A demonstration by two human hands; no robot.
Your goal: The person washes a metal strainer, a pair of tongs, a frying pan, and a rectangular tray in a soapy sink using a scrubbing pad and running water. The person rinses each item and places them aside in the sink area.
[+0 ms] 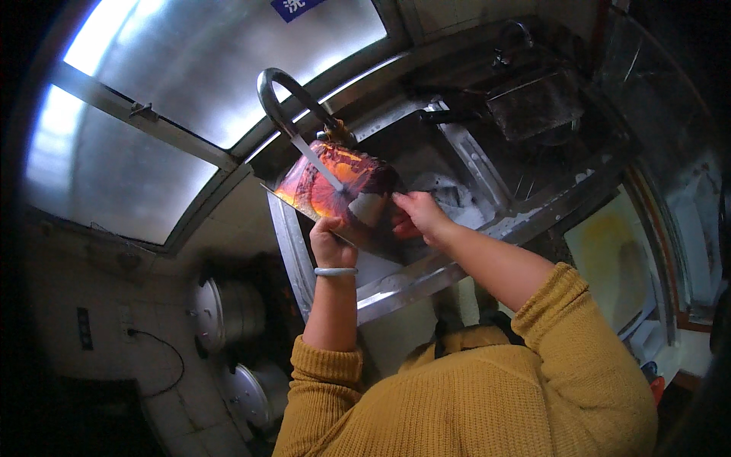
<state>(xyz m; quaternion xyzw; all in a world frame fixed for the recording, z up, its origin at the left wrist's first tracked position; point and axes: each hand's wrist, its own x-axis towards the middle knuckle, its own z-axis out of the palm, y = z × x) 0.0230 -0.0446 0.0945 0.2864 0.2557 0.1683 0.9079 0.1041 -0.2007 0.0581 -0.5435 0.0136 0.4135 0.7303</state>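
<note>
My left hand (334, 245) grips the near edge of a glossy panel or tray (342, 171), thumb on top. It is patterned in orange, red, pink and black, and tilted above a stainless steel sink (285, 245). From a curved metal tap (280, 94), a stream of water (320, 165) runs onto the panel and spreads. My right hand (422, 214) is at the panel's dark right side with fingers curled; whether it grips the edge or a small thing is unclear. Whitish foam (465, 205) lies in the basin beyond it.
A black handle (451, 116) reaches over the sink divider. In the right basin area stands a dark rectangular container (534, 108), with another tap (517, 37) behind. Two metal pots (211, 314) (251, 394) are at lower left. A frosted window (251, 63) borders the sink.
</note>
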